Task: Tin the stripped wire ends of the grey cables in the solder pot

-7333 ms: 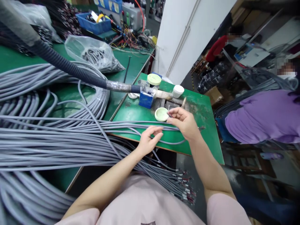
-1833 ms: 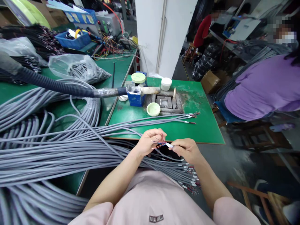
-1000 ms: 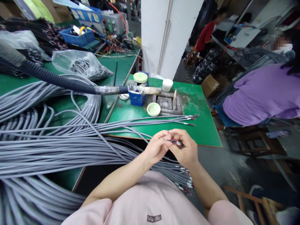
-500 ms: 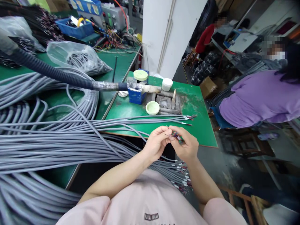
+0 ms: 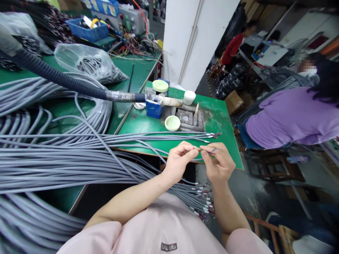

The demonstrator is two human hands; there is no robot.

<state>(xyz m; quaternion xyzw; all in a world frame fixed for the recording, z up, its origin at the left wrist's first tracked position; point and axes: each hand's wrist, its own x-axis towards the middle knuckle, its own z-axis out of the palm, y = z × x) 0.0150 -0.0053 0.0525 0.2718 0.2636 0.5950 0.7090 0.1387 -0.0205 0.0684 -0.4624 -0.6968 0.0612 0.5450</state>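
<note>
both hands work just at the near edge of the small green table, in front of the person's chest. the left hand is closed in a pinch, thumb and forefinger together on the end of one grey cable that comes from the left side of the table. the right hand is just beside it, to the right, fingers closed on the thin coloured wire ends that stick out of the same cable; the 2 hands are near but not touching, w/ a short piece of wire stretched between them. on the table, beyond the hands, a few more grey cables lie across it w/ stripped ends pointing to the right edge. further back on the table stands a pale green round lid, a metal block fixture, a blue box, a jar w/ green cap and a white jar. a black corrugated hose reaches the blue box from the far left. left of the table, a very big bundle of grey cables fills the bench, and some hang below the table edge w/ red-tipped ends. right of the table, well apart, a person in a purple shirt bends over; another in a red top is far behind.
</note>
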